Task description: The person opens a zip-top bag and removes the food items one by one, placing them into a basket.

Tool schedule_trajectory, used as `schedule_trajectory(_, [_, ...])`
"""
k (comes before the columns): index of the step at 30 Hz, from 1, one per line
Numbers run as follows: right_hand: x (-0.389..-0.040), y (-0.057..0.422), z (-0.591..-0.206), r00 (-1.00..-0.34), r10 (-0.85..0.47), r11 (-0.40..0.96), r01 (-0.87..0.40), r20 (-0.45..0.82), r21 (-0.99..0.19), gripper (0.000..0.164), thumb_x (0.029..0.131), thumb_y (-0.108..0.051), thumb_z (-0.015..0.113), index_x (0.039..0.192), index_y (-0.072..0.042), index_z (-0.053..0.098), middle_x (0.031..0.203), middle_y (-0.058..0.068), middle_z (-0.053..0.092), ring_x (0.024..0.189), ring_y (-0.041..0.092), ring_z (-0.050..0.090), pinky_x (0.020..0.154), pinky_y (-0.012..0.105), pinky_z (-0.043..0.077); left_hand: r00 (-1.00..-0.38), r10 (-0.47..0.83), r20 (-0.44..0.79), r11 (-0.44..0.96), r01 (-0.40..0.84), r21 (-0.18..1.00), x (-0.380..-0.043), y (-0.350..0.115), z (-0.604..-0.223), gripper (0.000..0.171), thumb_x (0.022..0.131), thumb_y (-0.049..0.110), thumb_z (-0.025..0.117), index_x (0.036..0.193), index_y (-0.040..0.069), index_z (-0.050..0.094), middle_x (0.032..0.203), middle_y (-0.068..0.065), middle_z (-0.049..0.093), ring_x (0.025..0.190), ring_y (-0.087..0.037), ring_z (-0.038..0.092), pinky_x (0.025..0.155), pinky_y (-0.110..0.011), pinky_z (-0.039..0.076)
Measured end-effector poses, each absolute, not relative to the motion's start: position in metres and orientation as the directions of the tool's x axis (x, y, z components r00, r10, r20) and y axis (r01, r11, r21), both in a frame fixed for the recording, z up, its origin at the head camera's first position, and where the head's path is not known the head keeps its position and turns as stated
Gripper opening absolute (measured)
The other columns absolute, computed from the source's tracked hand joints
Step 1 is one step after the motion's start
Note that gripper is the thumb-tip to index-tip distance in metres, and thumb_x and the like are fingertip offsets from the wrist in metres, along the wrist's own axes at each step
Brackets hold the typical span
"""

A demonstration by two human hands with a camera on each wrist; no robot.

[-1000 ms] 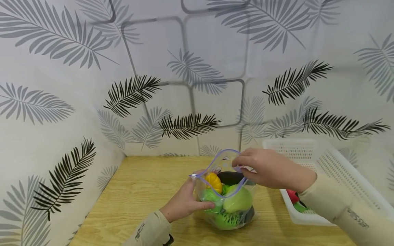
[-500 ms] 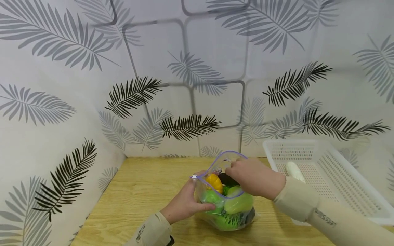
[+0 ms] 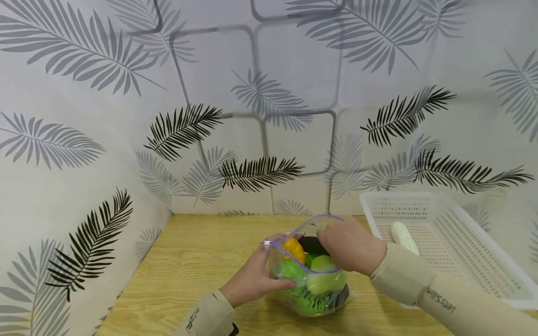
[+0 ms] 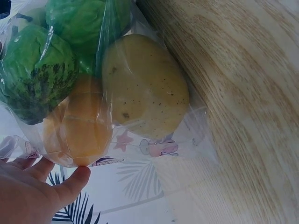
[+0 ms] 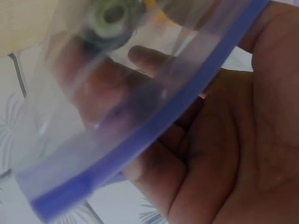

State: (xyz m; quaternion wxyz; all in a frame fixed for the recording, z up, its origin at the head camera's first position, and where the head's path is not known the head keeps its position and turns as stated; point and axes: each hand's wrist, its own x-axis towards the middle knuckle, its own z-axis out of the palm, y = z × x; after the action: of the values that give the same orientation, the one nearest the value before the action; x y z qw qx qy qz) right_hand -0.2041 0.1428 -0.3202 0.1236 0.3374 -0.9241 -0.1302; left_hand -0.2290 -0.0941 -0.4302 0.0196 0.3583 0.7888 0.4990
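A clear zip bag (image 3: 323, 308) with a purple seal stands open-mouthed on the table, full of vegetables. My left hand (image 3: 252, 280) grips its left side, thumb across the front and fingers behind. Inside are a yellow-orange pumpkin (image 3: 294, 250), a dark long vegetable (image 3: 310, 243), a pale green one (image 3: 325, 282) and a dark-streaked green one (image 4: 39, 72). A potato (image 4: 145, 86) shows low in the bag in the left wrist view. My right hand (image 3: 353, 245) reaches into the mouth from the right. Its fingers show blurred through the plastic, loosely bent, with nothing plainly held.
A white perforated basket (image 3: 466, 233) stands at the right, holding a pale elongated vegetable (image 3: 403, 237); the right forearm crosses in front of it. The wooden table (image 3: 201, 247) meets a leaf-patterned wall covering (image 3: 294, 93) at its back edge.
My right hand has moved left from the bag's right rim into its mouth, and the far rim has sunk. The pale vegetable in the basket has come into view. The left hand keeps its hold.
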Motion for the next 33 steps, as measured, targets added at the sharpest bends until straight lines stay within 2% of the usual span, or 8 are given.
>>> schedule_trajectory(5, [-0.204,0.146,-0.323,-0.762,-0.642,0.751,-0.603,0.082,0.268,0.018,0.07,-0.004,0.069,0.068,-0.011,0.053,0.059,0.0,0.049,0.049,0.013,0.043,0.038,0.033,0.045,-0.745,0.582,0.326,0.261,0.55,0.793,-0.231,-0.094,-0.435,0.087,0.073,0.037,0.082,0.141,0.032,0.029,0.147,0.006,0.036,0.125,-0.011,0.037,0.107,-0.051,0.03])
schedule_trajectory(14, [-0.201,0.148,-0.326,-0.706,-0.691,0.711,-0.627,0.151,0.318,0.021,0.066,-0.006,0.074,0.071,-0.01,0.054,0.057,0.002,0.05,0.047,0.016,0.043,0.035,0.034,0.045,-0.75,0.571,0.335,0.278,0.56,0.78,-0.23,-0.093,-0.437,0.087,0.073,0.04,0.081,0.142,0.031,0.029,0.146,0.012,0.034,0.128,-0.011,0.032,0.107,-0.055,0.027])
schedule_trajectory(17, [-0.2,0.149,-0.327,-0.693,-0.701,0.703,-0.627,0.172,0.336,0.021,0.067,-0.006,0.074,0.072,-0.009,0.054,0.056,0.002,0.049,0.047,0.016,0.043,0.034,0.034,0.043,-0.754,0.568,0.331,0.284,0.557,0.781,-0.228,-0.093,-0.433,0.086,0.074,0.039,0.08,0.142,0.031,0.029,0.146,0.011,0.034,0.128,-0.011,0.032,0.107,-0.054,0.028])
schedule_trajectory(20, [-0.2,0.15,-0.33,-0.676,-0.711,0.696,-0.633,0.195,0.339,0.019,0.07,-0.004,0.072,0.073,-0.009,0.054,0.058,0.002,0.051,0.049,0.016,0.045,0.035,0.033,0.042,-0.751,0.57,0.333,0.272,0.556,0.785,-0.222,-0.092,-0.424,0.086,0.075,0.034,0.081,0.143,0.025,0.03,0.147,0.004,0.035,0.128,-0.016,0.033,0.105,-0.056,0.03])
schedule_trajectory(24, [-0.201,0.151,-0.333,-0.685,-0.7,0.707,-0.627,0.2,0.327,0.015,0.074,-0.003,0.071,0.078,-0.006,0.057,0.063,0.006,0.053,0.055,0.017,0.047,0.039,0.032,0.045,-0.74,0.579,0.343,0.25,0.562,0.789,-0.213,-0.091,-0.412,0.086,0.076,0.026,0.081,0.144,0.014,0.03,0.147,-0.005,0.036,0.128,-0.022,0.035,0.104,-0.058,0.031])
schedule_trajectory(26, [-0.201,0.151,-0.334,-0.694,-0.691,0.715,-0.618,0.2,0.328,0.016,0.074,-0.005,0.072,0.082,-0.005,0.058,0.066,0.008,0.054,0.058,0.019,0.048,0.042,0.032,0.047,-0.74,0.581,0.339,0.251,0.559,0.79,-0.211,-0.091,-0.408,0.085,0.076,0.025,0.08,0.144,0.013,0.03,0.147,-0.003,0.036,0.128,-0.023,0.035,0.105,-0.057,0.03])
schedule_trajectory(33, [-0.201,0.151,-0.338,-0.671,-0.694,0.717,-0.608,0.261,0.341,0.023,0.078,-0.014,0.074,0.092,-0.001,0.062,0.075,0.013,0.057,0.064,0.023,0.047,0.056,0.036,0.052,-0.732,0.587,0.345,0.239,0.564,0.79,-0.21,-0.091,-0.406,0.083,0.076,0.023,0.081,0.143,0.02,0.031,0.145,0.009,0.037,0.128,-0.021,0.034,0.106,-0.055,0.03])
